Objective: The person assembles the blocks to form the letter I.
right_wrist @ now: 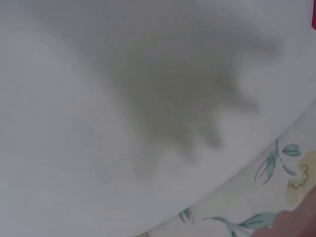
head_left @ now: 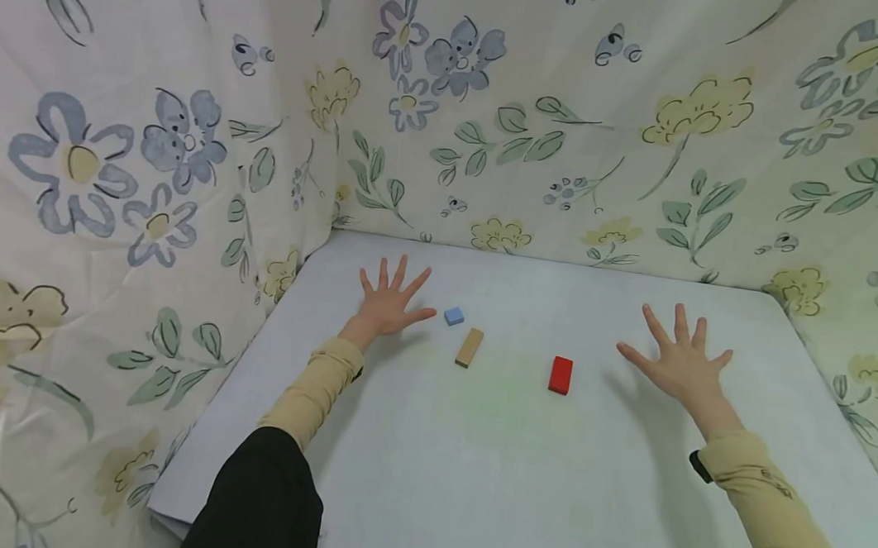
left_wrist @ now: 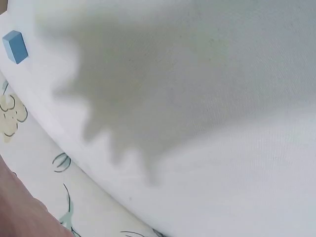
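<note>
My left hand (head_left: 388, 306) is spread wide above the far left of the white table, holding nothing. Just right of its thumb lies a small blue block (head_left: 454, 316), which also shows at the upper left of the left wrist view. A light wooden block (head_left: 469, 348) lies nearer to me, slightly right of the blue one. Near the middle of the table is a red block (head_left: 561, 376). To its right my right hand (head_left: 678, 365) hovers with fingers fanned out and nothing held. Both wrist views show the hands' shadows on the tabletop.
The white table (head_left: 457, 490) has rounded far corners. A floral-patterned cloth (head_left: 488, 194) hangs behind it and along both sides. A black sleeve (head_left: 263, 496) covers part of the left arm, over a tan sleeve.
</note>
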### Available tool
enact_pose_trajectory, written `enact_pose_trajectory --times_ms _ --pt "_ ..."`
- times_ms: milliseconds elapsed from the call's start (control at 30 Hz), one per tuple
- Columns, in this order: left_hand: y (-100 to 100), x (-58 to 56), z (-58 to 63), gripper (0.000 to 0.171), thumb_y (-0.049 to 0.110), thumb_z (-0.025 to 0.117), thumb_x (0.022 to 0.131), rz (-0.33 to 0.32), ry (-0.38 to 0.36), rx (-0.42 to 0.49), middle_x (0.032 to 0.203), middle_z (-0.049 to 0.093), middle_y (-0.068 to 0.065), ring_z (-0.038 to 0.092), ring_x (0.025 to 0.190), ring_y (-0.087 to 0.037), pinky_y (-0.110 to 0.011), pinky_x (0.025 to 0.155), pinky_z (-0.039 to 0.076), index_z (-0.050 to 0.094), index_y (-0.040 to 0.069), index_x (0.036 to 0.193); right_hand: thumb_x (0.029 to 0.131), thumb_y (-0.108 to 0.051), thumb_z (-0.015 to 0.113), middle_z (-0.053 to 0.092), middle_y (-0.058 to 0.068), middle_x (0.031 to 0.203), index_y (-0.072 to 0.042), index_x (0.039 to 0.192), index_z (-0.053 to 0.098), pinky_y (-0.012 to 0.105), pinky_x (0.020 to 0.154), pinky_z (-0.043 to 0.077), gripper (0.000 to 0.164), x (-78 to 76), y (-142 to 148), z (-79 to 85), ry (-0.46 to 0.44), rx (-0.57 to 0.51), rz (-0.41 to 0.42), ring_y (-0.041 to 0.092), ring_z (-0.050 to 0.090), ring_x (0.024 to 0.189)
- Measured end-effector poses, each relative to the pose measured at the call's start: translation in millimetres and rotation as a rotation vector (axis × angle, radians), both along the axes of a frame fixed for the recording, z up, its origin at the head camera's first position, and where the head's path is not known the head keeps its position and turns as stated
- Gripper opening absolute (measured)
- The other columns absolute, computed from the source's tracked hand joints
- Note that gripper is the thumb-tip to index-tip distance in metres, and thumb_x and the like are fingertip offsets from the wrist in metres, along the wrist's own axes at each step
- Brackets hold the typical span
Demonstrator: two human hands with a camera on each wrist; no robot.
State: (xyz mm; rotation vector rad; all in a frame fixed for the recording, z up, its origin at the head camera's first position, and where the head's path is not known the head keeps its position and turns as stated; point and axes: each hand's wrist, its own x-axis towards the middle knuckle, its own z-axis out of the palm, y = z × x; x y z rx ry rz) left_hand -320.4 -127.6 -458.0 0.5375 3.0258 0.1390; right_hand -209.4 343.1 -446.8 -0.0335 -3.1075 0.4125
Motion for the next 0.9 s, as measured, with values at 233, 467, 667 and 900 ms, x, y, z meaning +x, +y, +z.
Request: enact_pose_trajectory --times_ms 233,467,667,900 --pt "9.1 4.7 -5.4 0.082 0.072 0.036 0.088 -0.075 0.021 0.004 0.160 -0.013 -0.010 -0.013 0.144 -0.043 -0.073 0.107 -0.005 -0.006 0.041 0.150 0.084 -0.071 0.044 -0.010 0.027 0.156 -0.030 0.153 0.001 0.089 0.082 -0.007 0.091 3.3 -9.5 -3.5 0.010 0.000 0.030 0.061 -0.012 0.135" --pt "22.0 13.4 -2.6 0.083 0.071 0.037 0.088 -0.170 0.022 0.029 0.161 -0.010 -0.006 -0.010 0.147 -0.034 -0.066 0.113 -0.002 -0.006 0.037 0.151 0.084 -0.071 0.046 -0.008 0.026 0.156 -0.030 0.153 0.001 0.088 0.085 -0.005 0.092 7.6 -20.3 -4.1 -0.005 -0.003 0.058 0.060 -0.007 0.137" --pt "32.3 17.7 -2.6 0.086 0.071 0.038 0.088 -0.241 0.002 0.020 0.161 -0.011 -0.004 -0.008 0.148 -0.030 -0.064 0.115 0.001 -0.009 0.035 0.151 0.083 -0.071 0.047 -0.006 0.025 0.157 -0.030 0.153 0.003 0.088 0.087 -0.003 0.092 9.3 -29.8 -4.2 -0.026 0.006 0.088 0.059 -0.004 0.137" --pt "43.7 23.5 -0.5 0.091 0.070 0.043 0.087 -0.306 -0.039 0.053 0.162 -0.002 -0.007 -0.003 0.149 -0.030 -0.060 0.117 0.002 -0.006 0.029 0.153 0.084 -0.070 0.049 -0.004 0.025 0.157 -0.029 0.153 0.004 0.085 0.093 0.001 0.092 11.8 -37.3 -6.7 -0.029 0.006 0.131 0.054 -0.001 0.141"
